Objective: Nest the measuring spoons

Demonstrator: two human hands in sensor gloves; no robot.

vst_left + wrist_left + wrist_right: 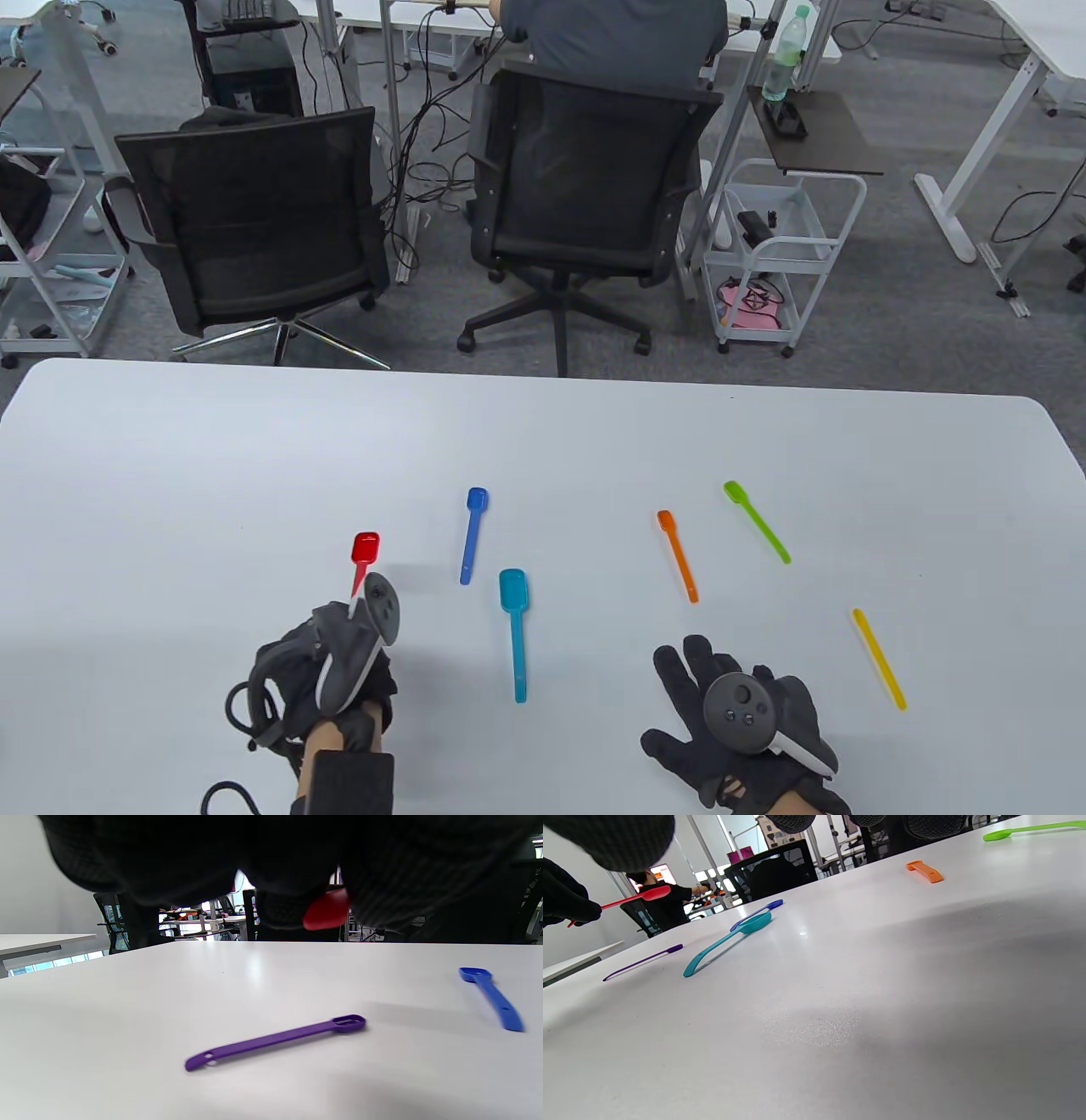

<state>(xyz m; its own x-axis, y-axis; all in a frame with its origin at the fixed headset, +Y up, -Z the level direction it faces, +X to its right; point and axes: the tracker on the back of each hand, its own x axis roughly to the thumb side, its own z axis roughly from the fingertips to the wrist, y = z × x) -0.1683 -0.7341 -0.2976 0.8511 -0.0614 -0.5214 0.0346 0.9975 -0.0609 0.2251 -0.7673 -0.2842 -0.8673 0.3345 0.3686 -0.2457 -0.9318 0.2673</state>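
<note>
My left hand (339,654) pinches the handle of a red spoon (366,548), holding it in the air with its bowl pointing away from me. The right wrist view shows that red spoon (634,898) raised above the table. Beneath the left hand a purple spoon (275,1041) lies flat; the table view hides it. A blue spoon (473,535) and a larger teal spoon (515,632) lie in the middle. Orange (678,556), green (757,521) and yellow (879,658) spoons lie to the right. My right hand (683,696) hovers near the front edge with spread fingers, holding nothing.
The white table (170,475) carries only the spoons. Beyond its far edge stand two black office chairs (254,221), a seated person (611,34) and a white trolley (776,255).
</note>
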